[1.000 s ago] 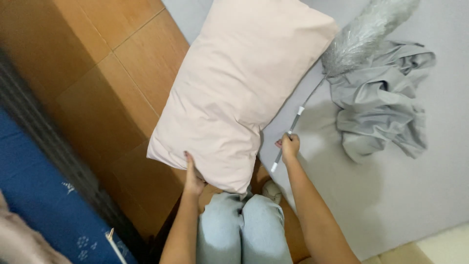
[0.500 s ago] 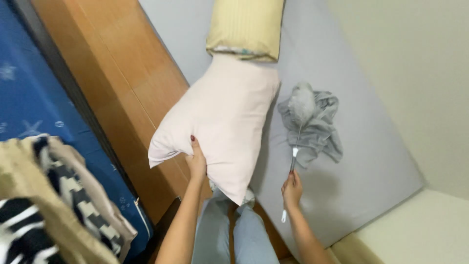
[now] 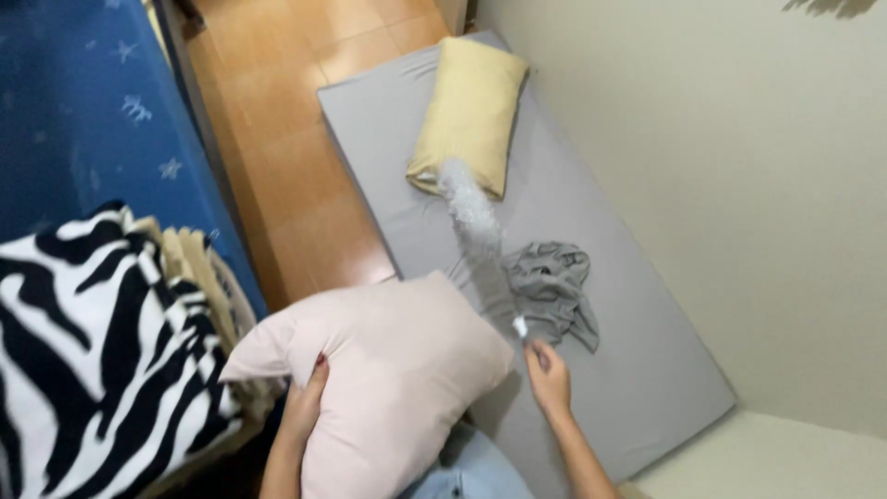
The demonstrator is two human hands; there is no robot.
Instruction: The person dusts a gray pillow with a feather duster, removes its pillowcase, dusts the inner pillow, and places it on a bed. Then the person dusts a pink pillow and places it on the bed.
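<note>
pink pillow point(image 3: 388, 388) pinched at its edge by left hand point(image 3: 303, 407), over lap beside grey mattress point(image 3: 637, 370) — likely soft, light, best gripped by the corner. right hand point(image 3: 549, 379) clenched on duster point(image 3: 480, 242) handle — fluffy head over mattress near yellow pillow point(image 3: 471, 111).

A small room with a grey mattress on the floor

The grey mattress point(image 3: 637, 305) lies along a plain cream wall point(image 3: 739, 166). Left of the mattress runs an orange-brown tiled floor point(image 3: 286, 157), softly glossy. Beyond the floor, further left of the mattress, stands a bed with a blue starred sheet point(image 3: 83, 120), bearing a zebra-striped blanket point(image 3: 83, 351).
</note>
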